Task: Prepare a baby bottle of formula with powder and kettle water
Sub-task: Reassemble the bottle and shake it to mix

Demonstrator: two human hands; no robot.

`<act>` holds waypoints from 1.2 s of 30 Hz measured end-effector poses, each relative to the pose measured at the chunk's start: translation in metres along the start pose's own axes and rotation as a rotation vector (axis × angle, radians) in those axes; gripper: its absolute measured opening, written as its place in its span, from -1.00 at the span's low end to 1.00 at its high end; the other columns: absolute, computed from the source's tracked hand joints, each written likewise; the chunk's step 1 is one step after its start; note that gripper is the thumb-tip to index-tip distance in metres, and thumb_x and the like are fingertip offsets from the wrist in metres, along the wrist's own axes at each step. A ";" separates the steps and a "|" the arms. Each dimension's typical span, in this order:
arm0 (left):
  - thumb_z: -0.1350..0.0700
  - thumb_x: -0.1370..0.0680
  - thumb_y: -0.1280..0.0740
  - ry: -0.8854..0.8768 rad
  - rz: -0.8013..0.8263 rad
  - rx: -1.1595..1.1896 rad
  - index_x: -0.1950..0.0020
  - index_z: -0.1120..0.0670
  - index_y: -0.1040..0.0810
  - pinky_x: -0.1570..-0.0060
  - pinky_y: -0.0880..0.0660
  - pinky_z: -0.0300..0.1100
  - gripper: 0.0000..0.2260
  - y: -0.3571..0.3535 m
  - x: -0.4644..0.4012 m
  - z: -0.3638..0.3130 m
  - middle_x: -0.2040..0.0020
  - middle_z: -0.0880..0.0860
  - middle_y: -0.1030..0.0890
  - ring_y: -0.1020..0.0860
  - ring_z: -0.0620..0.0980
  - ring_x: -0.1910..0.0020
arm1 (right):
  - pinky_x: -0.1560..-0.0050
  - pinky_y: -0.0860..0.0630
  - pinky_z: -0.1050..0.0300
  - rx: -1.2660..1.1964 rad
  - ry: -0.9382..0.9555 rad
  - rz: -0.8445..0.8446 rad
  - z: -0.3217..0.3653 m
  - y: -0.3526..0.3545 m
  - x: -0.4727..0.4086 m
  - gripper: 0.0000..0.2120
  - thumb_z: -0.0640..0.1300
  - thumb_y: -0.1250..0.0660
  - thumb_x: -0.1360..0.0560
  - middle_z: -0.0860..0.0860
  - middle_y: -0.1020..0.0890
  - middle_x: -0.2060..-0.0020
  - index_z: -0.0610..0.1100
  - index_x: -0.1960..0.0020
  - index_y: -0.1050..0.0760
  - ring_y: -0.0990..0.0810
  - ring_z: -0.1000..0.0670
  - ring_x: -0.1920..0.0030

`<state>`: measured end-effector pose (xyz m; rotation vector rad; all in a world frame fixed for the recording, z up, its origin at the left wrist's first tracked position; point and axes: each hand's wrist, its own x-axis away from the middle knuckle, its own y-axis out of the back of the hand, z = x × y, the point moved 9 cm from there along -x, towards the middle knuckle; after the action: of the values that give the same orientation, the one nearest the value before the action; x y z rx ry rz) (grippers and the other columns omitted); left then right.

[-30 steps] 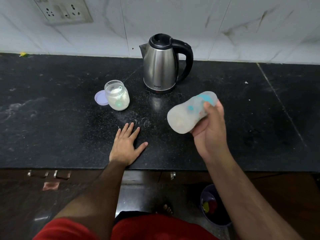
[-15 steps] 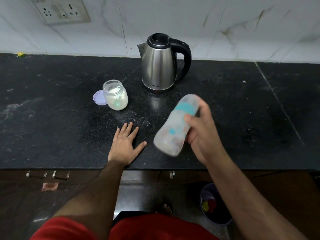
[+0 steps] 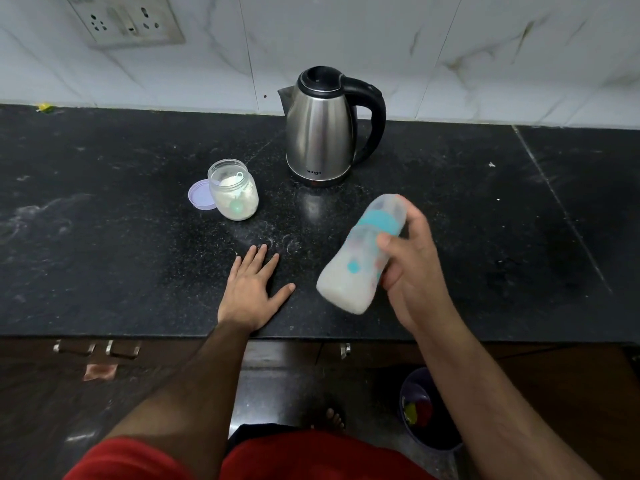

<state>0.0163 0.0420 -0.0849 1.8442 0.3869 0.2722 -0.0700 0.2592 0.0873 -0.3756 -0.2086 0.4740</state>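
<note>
My right hand [image 3: 412, 268] grips a capped baby bottle [image 3: 353, 271] with a teal collar, held tilted above the black counter [image 3: 121, 271], its base toward me and full of milky white liquid. My left hand [image 3: 252, 289] lies flat on the counter near the front edge, fingers spread, holding nothing. A steel electric kettle [image 3: 320, 133] with a black handle stands at the back, lid shut. Left of it is an open glass jar of white powder [image 3: 233, 190] with a scoop inside. Its lilac lid [image 3: 198, 195] lies beside it.
Spilled powder dusts the counter between jar and left hand. A wall socket plate [image 3: 128, 19] sits on the marble wall at top left. Below the counter edge are drawer handles [image 3: 97, 349] and a dark bin [image 3: 426, 410] on the floor at right.
The bottle has swung from lying nearly sideways up high to a steeper tilt, lower and closer to me, with motion blur. My left hand stayed flat on the counter.
</note>
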 end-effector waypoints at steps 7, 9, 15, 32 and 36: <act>-0.42 -0.47 0.03 0.003 0.012 0.002 -0.57 -0.03 -0.22 -0.58 0.10 0.02 -0.24 -0.001 0.000 0.000 -0.62 0.02 -0.11 0.04 -0.03 -0.61 | 0.16 -0.64 0.07 -0.013 -0.075 0.070 -0.011 -0.010 0.006 -0.45 -0.19 -0.32 -0.38 0.06 -0.68 0.11 0.00 -0.36 -0.35 -0.68 0.05 0.12; -0.42 -0.48 0.03 0.005 0.006 0.007 -0.57 -0.03 -0.23 -0.58 0.10 0.02 -0.24 -0.001 0.000 0.001 -0.62 0.02 -0.11 0.04 -0.04 -0.61 | 0.13 -0.64 0.04 0.053 -0.083 0.137 -0.011 -0.014 0.008 -0.42 -0.19 -0.36 -0.35 0.08 -0.68 0.10 0.04 -0.35 -0.37 -0.67 0.04 0.12; -0.42 -0.50 -0.01 0.002 0.002 -0.004 -0.57 -0.04 -0.23 -0.57 0.13 0.00 -0.26 -0.001 0.000 0.001 -0.62 0.02 -0.11 0.03 -0.03 -0.61 | 0.08 -0.61 0.01 -0.157 -0.044 -0.118 0.000 0.015 -0.002 -0.47 -0.07 -0.29 -0.42 -0.01 -0.64 -0.01 -0.06 -0.38 -0.35 -0.67 0.04 0.06; -0.43 -0.50 0.01 0.007 0.012 -0.018 -0.57 -0.04 -0.21 -0.57 0.15 -0.01 -0.26 -0.001 0.000 0.001 -0.62 0.02 -0.09 0.04 -0.03 -0.61 | 0.14 -0.65 0.00 0.139 -0.086 0.102 -0.001 -0.001 0.008 -0.47 -0.18 -0.33 -0.39 0.14 -0.70 0.13 0.11 -0.31 -0.37 -0.70 0.03 0.09; -0.43 -0.50 0.02 0.003 0.009 -0.015 -0.57 -0.04 -0.22 -0.57 0.14 0.00 -0.26 -0.001 0.000 0.000 -0.62 0.02 -0.10 0.04 -0.03 -0.61 | 0.17 -0.63 -0.01 -0.044 -0.016 -0.139 0.005 0.018 0.005 -0.47 -0.08 -0.31 -0.41 0.04 -0.64 -0.01 0.00 -0.37 -0.34 -0.70 0.06 0.08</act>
<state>0.0163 0.0420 -0.0861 1.8312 0.3776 0.2841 -0.0744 0.2784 0.0851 -0.3973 -0.2596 0.3358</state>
